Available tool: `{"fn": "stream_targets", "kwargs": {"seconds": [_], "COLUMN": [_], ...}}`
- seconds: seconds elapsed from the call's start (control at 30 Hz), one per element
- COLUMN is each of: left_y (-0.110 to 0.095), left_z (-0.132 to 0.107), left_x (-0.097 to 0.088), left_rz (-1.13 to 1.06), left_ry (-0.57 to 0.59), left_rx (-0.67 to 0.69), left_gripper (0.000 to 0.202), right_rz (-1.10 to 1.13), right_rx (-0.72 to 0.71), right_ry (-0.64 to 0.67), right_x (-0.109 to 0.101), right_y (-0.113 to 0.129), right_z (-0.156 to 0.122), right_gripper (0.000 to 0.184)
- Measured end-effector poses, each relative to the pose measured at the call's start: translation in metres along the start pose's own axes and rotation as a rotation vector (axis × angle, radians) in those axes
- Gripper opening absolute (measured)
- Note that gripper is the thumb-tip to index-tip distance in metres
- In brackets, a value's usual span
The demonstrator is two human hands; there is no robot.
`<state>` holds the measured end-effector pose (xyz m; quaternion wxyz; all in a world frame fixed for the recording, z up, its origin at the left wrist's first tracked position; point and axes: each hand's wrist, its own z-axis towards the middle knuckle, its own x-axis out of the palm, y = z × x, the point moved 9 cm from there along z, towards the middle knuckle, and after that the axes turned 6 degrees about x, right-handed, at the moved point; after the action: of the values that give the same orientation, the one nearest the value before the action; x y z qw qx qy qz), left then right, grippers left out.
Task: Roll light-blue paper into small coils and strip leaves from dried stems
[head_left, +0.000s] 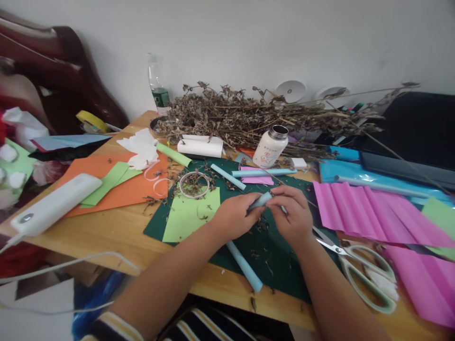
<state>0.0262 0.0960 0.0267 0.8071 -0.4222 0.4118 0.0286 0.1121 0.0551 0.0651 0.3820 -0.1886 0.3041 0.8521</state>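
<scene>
Over the dark green mat, both hands grip one light blue paper tube. My left hand is closed round its left part. My right hand pinches the other end, where dark dry bits show at the opening. Another blue paper tube lies below my left hand, its upper end near the wrist. Two more blue rolls, one slanted and one lying level, rest just beyond the hands. Crumbled dry leaves are scattered on the mat. A roll of clear tape lies on a light green sheet.
Scissors lie right of my right forearm, beside pink crepe paper. Behind stand a white bottle without a lid, a heap of dried stalks and a plastic bottle. A white power strip sits at left on orange paper.
</scene>
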Motion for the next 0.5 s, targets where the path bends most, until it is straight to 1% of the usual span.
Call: {"fn": "stream_targets", "kwargs": {"seconds": [0.13, 0.23, 0.3, 0.37, 0.43, 0.5], "left_y": [0.001, 0.009, 0.018, 0.024, 0.026, 0.027], "left_z": [0.000, -0.001, -0.003, -0.004, -0.005, -0.005], "left_x": [0.001, 0.003, 0.006, 0.009, 0.010, 0.009], "left_rz": [-0.064, -0.196, -0.331, -0.449, -0.523, -0.557], "left_ry": [-0.006, -0.019, -0.027, -0.034, -0.047, -0.066], "left_rx": [-0.019, -0.099, -0.180, -0.235, -0.252, -0.256], "left_gripper": [0.017, 0.020, 0.025, 0.027, 0.027, 0.026], "right_rz": [0.031, 0.119, 0.250, 0.434, 0.606, 0.714], "right_rx": [0.038, 0.109, 0.184, 0.289, 0.407, 0.507], "right_ry": [0.029, 0.042, 0.056, 0.057, 0.009, -0.083], "right_x": [0.001, -0.001, 0.000, 0.003, 0.005, 0.004], "right_y": [-0.003, -0.009, -0.015, -0.026, -0.041, -0.056], "right_z": [0.001, 0.004, 0.005, 0.004, 0.000, -0.004], "right_gripper": [0.010, 0.008, 0.008, 0.007, 0.006, 0.005]}}
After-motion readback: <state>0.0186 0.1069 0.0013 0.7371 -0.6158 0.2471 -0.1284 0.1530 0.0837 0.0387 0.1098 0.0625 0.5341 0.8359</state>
